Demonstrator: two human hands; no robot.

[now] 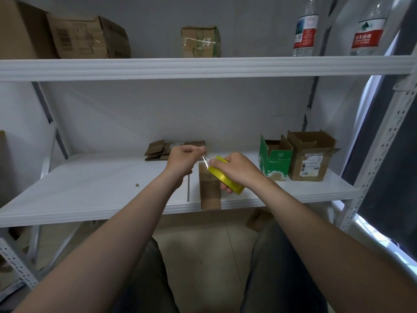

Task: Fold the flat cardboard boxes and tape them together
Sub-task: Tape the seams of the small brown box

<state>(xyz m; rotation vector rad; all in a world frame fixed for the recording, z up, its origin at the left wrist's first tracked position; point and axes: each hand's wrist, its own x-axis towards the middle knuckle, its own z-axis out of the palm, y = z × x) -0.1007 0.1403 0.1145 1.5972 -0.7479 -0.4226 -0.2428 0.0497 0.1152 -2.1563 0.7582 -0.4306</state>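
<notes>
The left hand pinches the clear tape end. The right hand grips the yellow tape roll. Directly below them, the folded box sits at the shelf's near edge, long axis near-to-far, closer to the right hand.

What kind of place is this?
Probably a storeroom or packing corner: white metal shelving, open cardboard boxes, flat cardboard pieces, and a yellow tape roll in the right hand.
</notes>
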